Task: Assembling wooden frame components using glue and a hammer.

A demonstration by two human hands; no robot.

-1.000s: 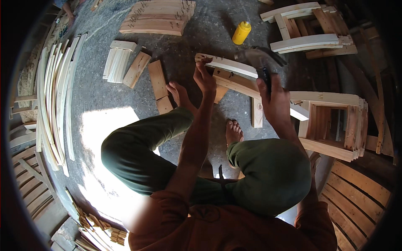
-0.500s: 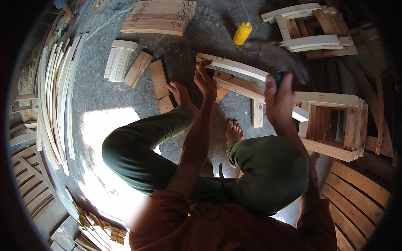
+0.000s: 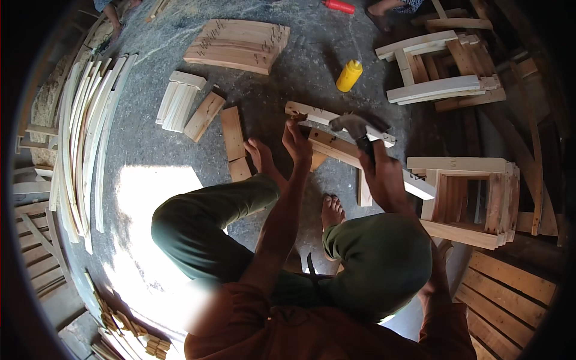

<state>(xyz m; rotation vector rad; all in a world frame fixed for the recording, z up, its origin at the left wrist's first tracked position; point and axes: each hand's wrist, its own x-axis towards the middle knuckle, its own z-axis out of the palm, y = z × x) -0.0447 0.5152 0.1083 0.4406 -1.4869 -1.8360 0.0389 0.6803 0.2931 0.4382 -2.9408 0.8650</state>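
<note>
My right hand point(image 3: 384, 181) is wrapped round the handle of a claw hammer point(image 3: 354, 125). The hammer head is above two pale lengths of wood lying side by side on the floor: a far wooden piece point(image 3: 319, 115) with dark marks, and a nearer wooden bar point(image 3: 337, 146) with dark spots on top. At the left ends of both, my left hand point(image 3: 296, 144) is raised with its fingertips drawn together beside a small brown thing on the far piece. What those fingers hold, if anything, is too small to tell. Short wood blocks point(image 3: 232, 133) lie near my left foot.
A yellow squeeze bottle point(image 3: 349, 76) stands beyond the work. Stacked wooden frames point(image 3: 465, 165) are at the right, with more frames point(image 3: 432, 93) behind. Curved boards point(image 3: 240, 47) and long strips point(image 3: 99, 144) lie left. Other people's legs show at the top corners.
The hammer, blurred and farther right before, has swung left over the wood. My left hand stays at the wood's end. The view has tilted up, bringing in a red bottle and another person's leg.
</note>
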